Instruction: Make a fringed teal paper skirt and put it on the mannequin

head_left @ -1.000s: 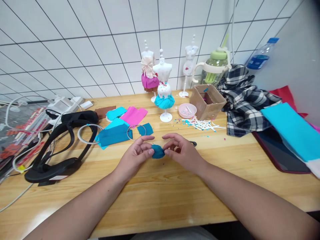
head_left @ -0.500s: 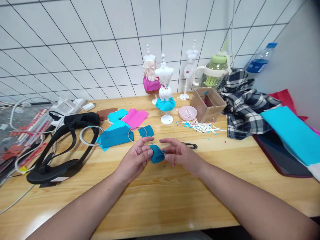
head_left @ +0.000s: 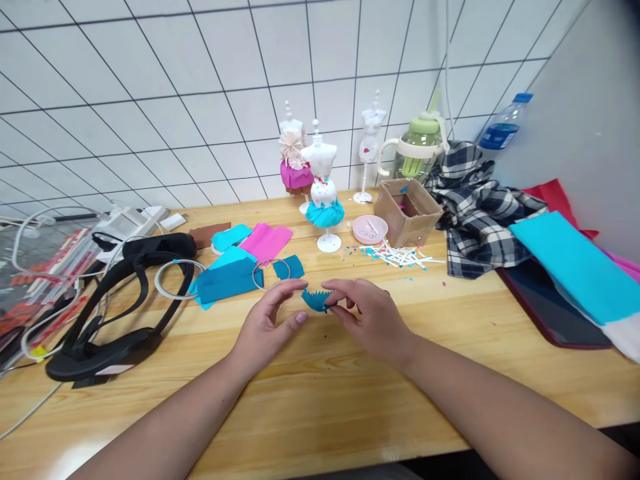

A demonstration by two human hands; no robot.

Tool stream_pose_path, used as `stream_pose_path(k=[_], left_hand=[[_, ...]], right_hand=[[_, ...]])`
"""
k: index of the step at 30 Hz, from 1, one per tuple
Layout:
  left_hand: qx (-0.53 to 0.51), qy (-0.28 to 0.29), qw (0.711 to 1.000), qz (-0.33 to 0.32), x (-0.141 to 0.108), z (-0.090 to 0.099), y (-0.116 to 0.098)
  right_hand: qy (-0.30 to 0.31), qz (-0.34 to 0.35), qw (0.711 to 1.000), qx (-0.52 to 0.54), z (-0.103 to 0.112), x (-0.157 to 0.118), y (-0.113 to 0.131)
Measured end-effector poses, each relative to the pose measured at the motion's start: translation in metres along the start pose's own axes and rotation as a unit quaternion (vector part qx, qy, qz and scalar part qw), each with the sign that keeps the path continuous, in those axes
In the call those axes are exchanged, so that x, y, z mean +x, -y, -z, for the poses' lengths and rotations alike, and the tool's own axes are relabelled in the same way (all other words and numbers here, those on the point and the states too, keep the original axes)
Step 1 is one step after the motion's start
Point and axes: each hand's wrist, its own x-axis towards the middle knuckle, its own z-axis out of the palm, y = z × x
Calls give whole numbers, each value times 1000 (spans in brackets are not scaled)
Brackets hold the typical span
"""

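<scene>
Right hand (head_left: 373, 313) is pinching a jagged, gathered teal piece (head_left: 316, 302).
Left hand (head_left: 265, 327) is gaping, contact unclear; front mannequin (head_left: 320, 160) is already wearing a blue skirt (head_left: 325, 215), teal remaining separate.

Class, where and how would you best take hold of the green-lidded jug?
Grip the jug by its cream handle, probably from upper left: the handle loops out leftward, while the box blocks the front and plaid cloth crowds the right.
</scene>
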Motion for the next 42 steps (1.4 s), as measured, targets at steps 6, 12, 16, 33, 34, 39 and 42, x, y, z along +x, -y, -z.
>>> stream_pose_path(k=[6, 12, 16, 33, 34, 39, 42], left_hand=[[19, 19, 999, -22, 0, -1, -3], [20, 47, 997, -52, -1, 1, -3], [61, 72, 994, -62, -2, 0, -1], [600, -32, 796, -75, 33, 60, 19], [584, -43, 805, -91, 33, 58, 17], [503, -94, 841, -173, 28, 49, 6], [450, -83, 861, -222, 16, 35, 0]], right_hand=[[-5, 144, 988, -58, 2, -4, 2], [-13, 228, 969, -95, 2, -4, -1], [-12, 243, 964, -111, 0, -2, -4], [108, 102, 983, -109, 0, 1, -12], [88, 102, 985, -105, 0, 2, -12], [-8, 103, 990, -96, 4, 4, -11], [-32, 114, 990, -77, 5, 3, -7]])
